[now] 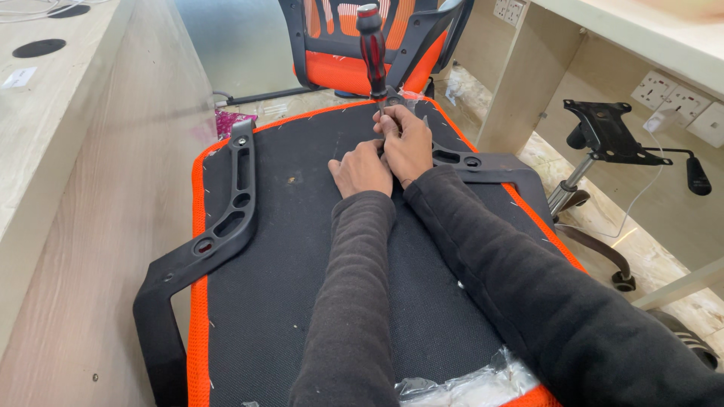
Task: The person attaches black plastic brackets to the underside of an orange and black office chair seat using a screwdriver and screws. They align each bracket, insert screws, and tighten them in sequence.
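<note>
An upturned chair seat (302, 249) with black cloth underside and orange mesh edge lies before me. A black plastic armrest bracket (219, 226) lies along its left side, another (483, 162) along its right. A red and black handled screwdriver (371, 49) stands upright at the far end of the right bracket. My right hand (411, 139) grips the screwdriver's lower shaft. My left hand (360, 169) rests on the seat just beside it, fingers curled against the right hand; whether it holds anything is hidden.
An orange and black mesh chair back (354, 38) stands beyond the seat. Wooden desk panels rise at left (90, 188) and right (520, 75). A chair base with tilt mechanism (611, 136) and castor stands at right. Crumpled clear plastic (467, 384) lies at the near edge.
</note>
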